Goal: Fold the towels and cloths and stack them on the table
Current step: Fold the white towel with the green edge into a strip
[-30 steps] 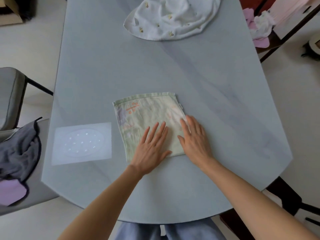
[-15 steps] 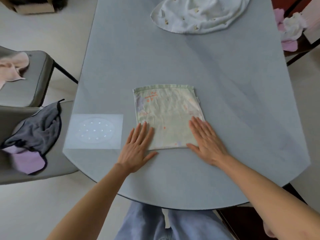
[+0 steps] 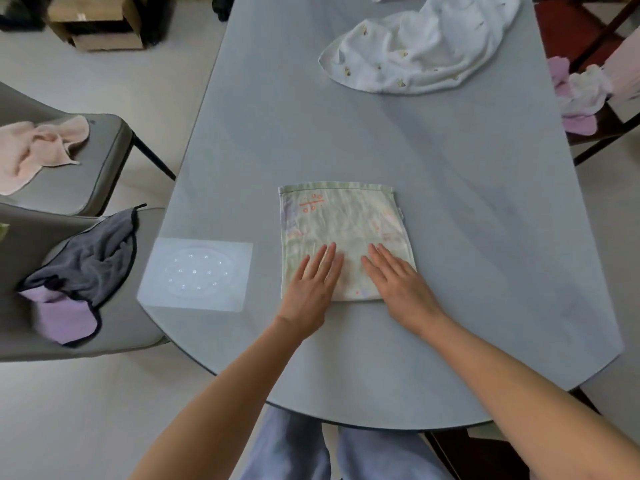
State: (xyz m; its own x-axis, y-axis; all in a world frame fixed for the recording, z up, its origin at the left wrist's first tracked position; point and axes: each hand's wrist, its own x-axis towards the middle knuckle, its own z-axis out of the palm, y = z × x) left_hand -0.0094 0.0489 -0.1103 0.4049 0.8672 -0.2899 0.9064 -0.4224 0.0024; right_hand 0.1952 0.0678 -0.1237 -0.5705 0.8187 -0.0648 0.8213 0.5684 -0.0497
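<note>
We see a folded pale green cloth [image 3: 341, 233] lying flat near the table's [image 3: 467, 237] near edge. Left hand [image 3: 311, 289] and right hand [image 3: 401, 285] press flat on its near half, fingers straight, each grip released. White cloth [image 3: 419, 46] lies crumpled at far right.

I see the pale green folded cloth [image 3: 341, 233] lying near the grey oval table's [image 3: 467, 202] front edge, under my left hand [image 3: 311, 287] and right hand [image 3: 398, 289]; the crumpled white towel [image 3: 419, 50] lies behind, far right.
</note>
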